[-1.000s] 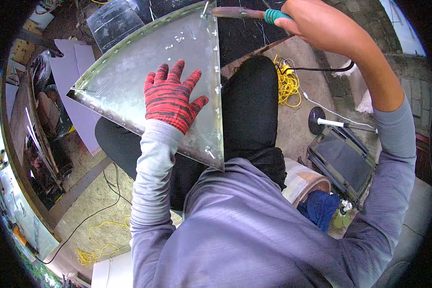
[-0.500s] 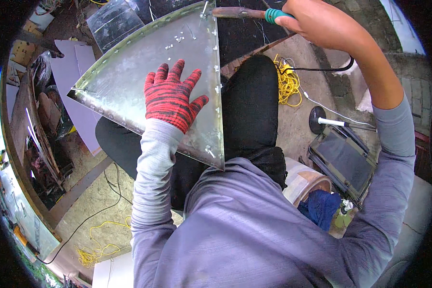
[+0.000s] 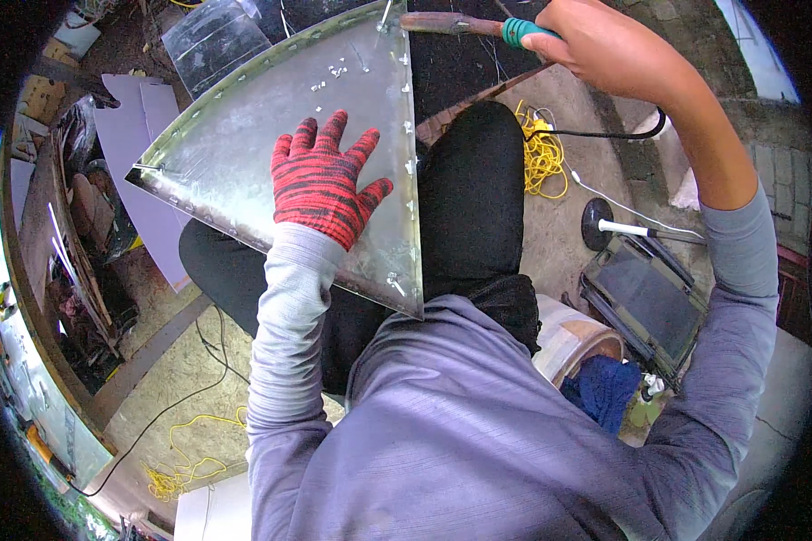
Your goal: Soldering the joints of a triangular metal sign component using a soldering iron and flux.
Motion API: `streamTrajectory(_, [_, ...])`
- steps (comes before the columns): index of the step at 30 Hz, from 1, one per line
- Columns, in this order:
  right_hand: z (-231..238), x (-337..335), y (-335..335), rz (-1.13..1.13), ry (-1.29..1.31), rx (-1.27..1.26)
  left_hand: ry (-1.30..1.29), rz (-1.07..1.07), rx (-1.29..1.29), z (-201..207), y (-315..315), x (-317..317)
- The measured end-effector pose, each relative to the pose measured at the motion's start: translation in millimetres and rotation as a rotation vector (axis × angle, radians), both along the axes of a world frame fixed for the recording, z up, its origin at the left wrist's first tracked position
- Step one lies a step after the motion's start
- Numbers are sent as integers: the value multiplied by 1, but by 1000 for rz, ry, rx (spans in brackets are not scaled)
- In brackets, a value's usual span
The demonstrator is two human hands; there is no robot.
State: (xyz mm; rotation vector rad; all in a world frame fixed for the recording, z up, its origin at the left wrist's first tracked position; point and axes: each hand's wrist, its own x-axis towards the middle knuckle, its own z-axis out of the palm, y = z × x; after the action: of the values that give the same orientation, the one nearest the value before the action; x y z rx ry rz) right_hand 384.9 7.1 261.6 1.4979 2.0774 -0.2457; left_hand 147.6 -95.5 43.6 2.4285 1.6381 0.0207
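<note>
A fan-shaped metal sheet [image 3: 235,162] with raised edges lies across my lap, its straight right edge running toward me. Small pale blobs dot its edges, and several white bits [image 3: 336,70] are scattered on its upper part. My left hand [image 3: 325,180], in a red and black striped glove, rests flat on the sheet with fingers spread. Bare and closed, my right hand [image 3: 586,45] grips the teal-wrapped handle of what looks like a soldering iron [image 3: 456,24]. Its brown shaft points left, its end at the sheet's top right corner, beside a thin upright metal pin [image 3: 384,16].
Yellow cord [image 3: 543,162] lies coiled on the floor to the right, near a black cable [image 3: 613,132]. Beyond it are a round black-based stand [image 3: 595,224] and a dark framed panel [image 3: 645,288]. A bucket [image 3: 577,334] with blue cloth [image 3: 602,389] stands beside me. Scrap sheets [image 3: 149,153] lean at left.
The soldering iron and my right hand have shifted very slightly right. My left hand stays in place on the metal sheet.
</note>
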Motion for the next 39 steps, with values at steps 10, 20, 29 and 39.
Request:
streamTrajectory(10, [0,-1,1,-73,5,-32,-17,2,1,-1,0,0])
streamTrajectory(20, [4,-11,0,-131,-42,-32,-16,6,3,-4,0,0])
streamTrajectory(29, [4,-9,1,-117,-44,-22,-10,8,2,-3,0,-1])
streamTrajectory(39, [3,-4,5,-82,-29,2,-7,20,-14,-3,-1,1])
